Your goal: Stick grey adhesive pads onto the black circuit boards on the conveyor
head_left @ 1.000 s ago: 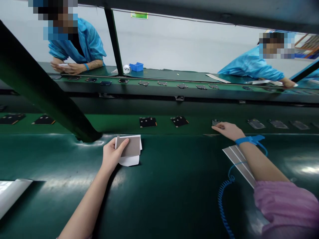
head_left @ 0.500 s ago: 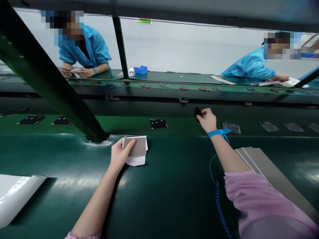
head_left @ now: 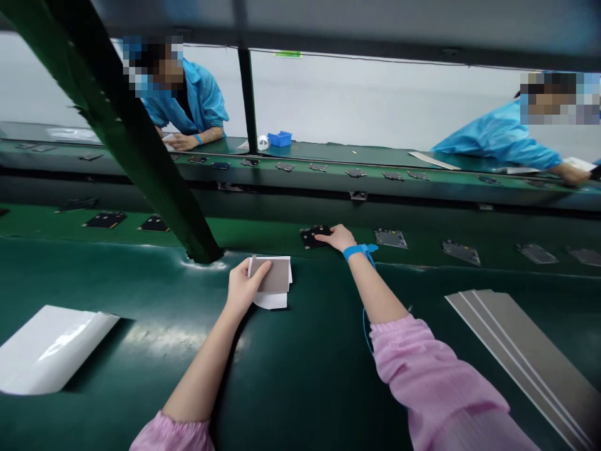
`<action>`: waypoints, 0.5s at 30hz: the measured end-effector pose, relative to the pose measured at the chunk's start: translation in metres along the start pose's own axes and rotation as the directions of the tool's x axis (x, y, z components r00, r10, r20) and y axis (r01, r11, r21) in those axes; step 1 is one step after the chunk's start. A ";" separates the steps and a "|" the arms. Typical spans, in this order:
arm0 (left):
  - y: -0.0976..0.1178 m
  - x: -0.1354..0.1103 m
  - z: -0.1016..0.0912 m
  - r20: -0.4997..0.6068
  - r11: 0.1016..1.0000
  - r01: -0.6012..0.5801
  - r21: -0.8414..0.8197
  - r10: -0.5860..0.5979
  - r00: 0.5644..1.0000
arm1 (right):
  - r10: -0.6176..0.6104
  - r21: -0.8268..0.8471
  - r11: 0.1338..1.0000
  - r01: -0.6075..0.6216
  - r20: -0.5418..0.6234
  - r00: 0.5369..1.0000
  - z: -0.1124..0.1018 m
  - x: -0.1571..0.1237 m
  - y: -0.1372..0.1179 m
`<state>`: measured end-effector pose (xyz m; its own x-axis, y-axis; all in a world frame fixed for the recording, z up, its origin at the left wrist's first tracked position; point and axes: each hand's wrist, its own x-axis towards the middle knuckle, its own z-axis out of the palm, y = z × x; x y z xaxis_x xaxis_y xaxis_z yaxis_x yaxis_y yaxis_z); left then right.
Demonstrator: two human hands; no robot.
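— Where is the left hand (head_left: 243,289)?
— Centre of the frame, fingers holding a grey sheet (head_left: 274,276) flat on the table (head_left: 305,369).
— And the right hand (head_left: 337,238)?
— Just above, fingers spread loosely on a black part (head_left: 312,237) on the belt (head_left: 263,230).
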<state>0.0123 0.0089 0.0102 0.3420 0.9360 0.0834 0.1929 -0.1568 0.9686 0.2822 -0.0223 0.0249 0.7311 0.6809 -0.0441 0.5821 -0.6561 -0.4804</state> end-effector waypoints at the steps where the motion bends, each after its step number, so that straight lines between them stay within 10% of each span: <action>1: -0.001 0.000 0.000 0.009 1.000 -0.003 -0.009 0.004 1.000 | -0.022 0.019 1.000 0.022 -0.012 1.000 -0.003 0.000 -0.003; 6: -0.004 0.001 0.001 0.017 1.000 -0.020 -0.018 0.021 1.000 | -0.110 -0.017 0.994 0.109 -0.216 0.970 -0.013 -0.018 -0.010; 11: -0.004 0.001 0.000 0.012 1.000 -0.019 -0.013 0.019 1.000 | -0.261 0.025 0.965 0.261 0.021 0.965 -0.016 -0.043 -0.027; 13: -0.003 0.001 0.000 0.006 1.000 -0.012 -0.005 0.012 1.000 | -0.408 0.161 0.904 0.397 0.047 0.912 -0.029 -0.064 -0.043; 15: 0.000 0.001 -0.001 -0.025 0.999 -0.019 0.031 0.020 0.999 | -0.706 0.532 0.608 0.590 0.022 0.708 -0.047 -0.093 -0.059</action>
<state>0.0118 0.0098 0.0100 0.3227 0.9403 0.1085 0.2144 -0.1843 0.9592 0.1969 -0.0619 0.0983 0.0986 0.9523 0.2888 0.5955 0.1761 -0.7838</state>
